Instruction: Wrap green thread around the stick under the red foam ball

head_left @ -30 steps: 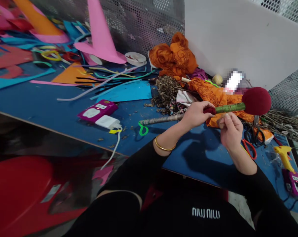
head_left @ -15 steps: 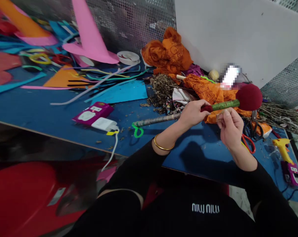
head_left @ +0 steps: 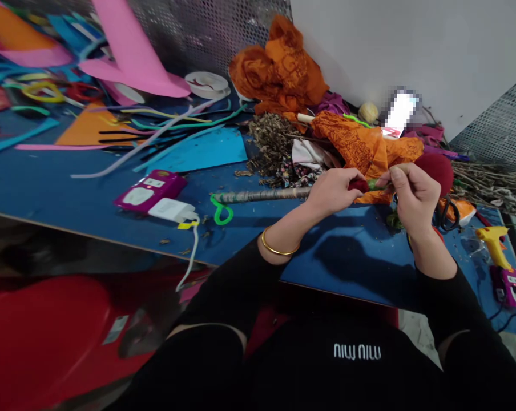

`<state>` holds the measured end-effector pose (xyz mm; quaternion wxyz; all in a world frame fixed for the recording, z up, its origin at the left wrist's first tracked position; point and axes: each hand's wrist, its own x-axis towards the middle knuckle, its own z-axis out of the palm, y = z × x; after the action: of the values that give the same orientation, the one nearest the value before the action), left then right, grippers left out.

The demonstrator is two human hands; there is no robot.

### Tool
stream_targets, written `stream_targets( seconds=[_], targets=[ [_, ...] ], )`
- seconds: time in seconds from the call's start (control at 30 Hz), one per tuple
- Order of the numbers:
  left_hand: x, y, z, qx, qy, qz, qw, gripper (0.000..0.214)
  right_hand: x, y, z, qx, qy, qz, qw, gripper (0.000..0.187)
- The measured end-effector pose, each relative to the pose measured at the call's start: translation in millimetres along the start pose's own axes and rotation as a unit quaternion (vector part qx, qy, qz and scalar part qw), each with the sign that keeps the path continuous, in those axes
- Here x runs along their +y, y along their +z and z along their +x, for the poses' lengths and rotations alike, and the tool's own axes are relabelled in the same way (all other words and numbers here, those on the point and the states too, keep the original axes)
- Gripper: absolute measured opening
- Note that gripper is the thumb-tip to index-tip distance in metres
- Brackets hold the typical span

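A long stick (head_left: 262, 196) lies across the blue table (head_left: 61, 188), with a green-wrapped stretch near a dark red plush ball (head_left: 438, 169) at its right end. My left hand (head_left: 334, 191) is closed round the stick beside a dark red piece. My right hand (head_left: 412, 194) is closed on the green-wrapped part just left of the ball, hiding most of it. A green loop (head_left: 221, 210) hangs from the stick's left end.
Orange cloth (head_left: 361, 145) and dried twigs (head_left: 275, 137) lie behind the hands. Black scissors (head_left: 448, 214) and a yellow glue gun (head_left: 493, 245) sit to the right. A purple power strip (head_left: 150, 191) with a white plug (head_left: 172, 210) is left; coloured foam sheets (head_left: 125, 51) fill the far left.
My right hand has risen from below the stick and closed over its green-wrapped part. The view has shifted, so everything sits further left.
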<state>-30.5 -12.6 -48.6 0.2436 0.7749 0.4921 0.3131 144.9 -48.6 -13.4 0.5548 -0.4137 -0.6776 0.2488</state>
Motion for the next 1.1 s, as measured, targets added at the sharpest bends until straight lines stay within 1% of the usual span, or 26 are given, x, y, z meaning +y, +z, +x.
stream_targets(
  seconds=[0.13, 0.33, 0.5, 0.63, 0.73, 0.87, 0.97, 1.1],
  targets=[
    [3, 1.3, -2, -0.015, 0.004, 0.019, 1.0, 0.024, 1, 3, 1, -0.003, 0.021, 0.032, 0.999, 0.034],
    [6, 1.5, -4, -0.034, -0.005, 0.047, 0.998, 0.03, 14, 3, 6, 0.022, 0.039, 0.051, 0.998, 0.031],
    [10, 0.0, -7, -0.046, 0.009, 0.082, 0.996, 0.034, 29, 5, 14, 0.039, 0.086, 0.071, 0.993, 0.036],
    [14, -0.7, -9, -0.063, 0.019, 0.128, 0.99, 0.036, 41, 4, 18, 0.03, 0.139, 0.09, 0.986, 0.039],
    [15, 0.4, -9, -0.071, 0.035, 0.154, 0.985, 0.035, 47, 3, 21, 0.022, 0.187, 0.116, 0.975, 0.035],
    [14, 3.9, -11, -0.077, 0.076, 0.185, 0.977, 0.033, 51, 4, 25, 0.033, 0.233, 0.133, 0.963, 0.029],
    [13, 6.1, -12, -0.078, 0.104, 0.204, 0.97, 0.034, 55, 5, 26, 0.026, 0.254, 0.136, 0.957, 0.029],
    [14, 7.5, -14, -0.078, 0.111, 0.232, 0.963, 0.037, 57, 6, 26, 0.019, 0.259, 0.14, 0.956, 0.03]
  ],
)
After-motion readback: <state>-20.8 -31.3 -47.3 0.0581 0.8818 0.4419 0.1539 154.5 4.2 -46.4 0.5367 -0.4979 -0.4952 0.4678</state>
